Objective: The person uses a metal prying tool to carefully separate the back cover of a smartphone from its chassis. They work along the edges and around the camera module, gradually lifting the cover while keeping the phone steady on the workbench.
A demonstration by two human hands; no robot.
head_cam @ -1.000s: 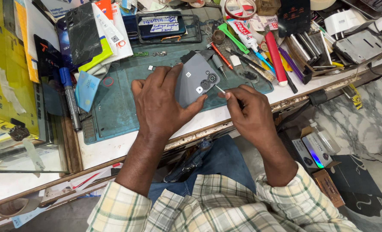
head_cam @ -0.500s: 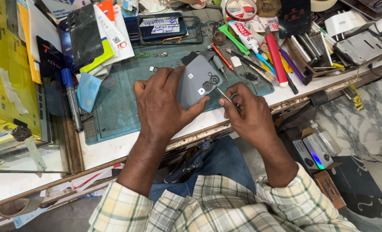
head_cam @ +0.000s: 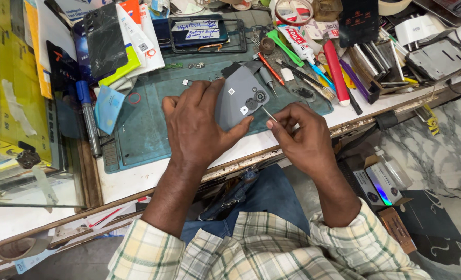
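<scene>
Grey plastic is what the left hand (head_cam: 196, 127) holds: a grey phone (head_cam: 239, 101) lying back-up on the green work mat (head_cam: 142, 140), near the front edge of the white bench (head_cam: 137, 179). This hand lies flat and wide over the left part of the phone, with the thumb pressing at its lower edge and the fingers (head_cam: 189, 101) spread over the side. The wrist comes straight up from the checked sleeve (head_cam: 152, 254).

On the other side, the right hand (head_cam: 303, 137) is closed around thin metal tweezers (head_cam: 268, 113). Thumb and forefinger pinch them together, and the tip points up and left, to just below the camera rings of the phone. I cannot tell if the tip touches the phone. Both hands are close to each other, but they do not touch.

At the far left stands a yellow flat package (head_cam: 15, 78) behind a glass pane. Near it lie a dark phone back cover (head_cam: 106, 44), upon white and lime-green paper packets, and a small light-blue packet (head_cam: 107, 106) beside a blue marker pen (head_cam: 88, 122). Behind the mat there is a dark phone with white paper labels (head_cam: 199, 32). To the right lie a white glue tube (head_cam: 299, 45) with red print and a red pen (head_cam: 336, 72). Down at the right, by the marble floor, sits a small open box (head_cam: 383, 179).
</scene>
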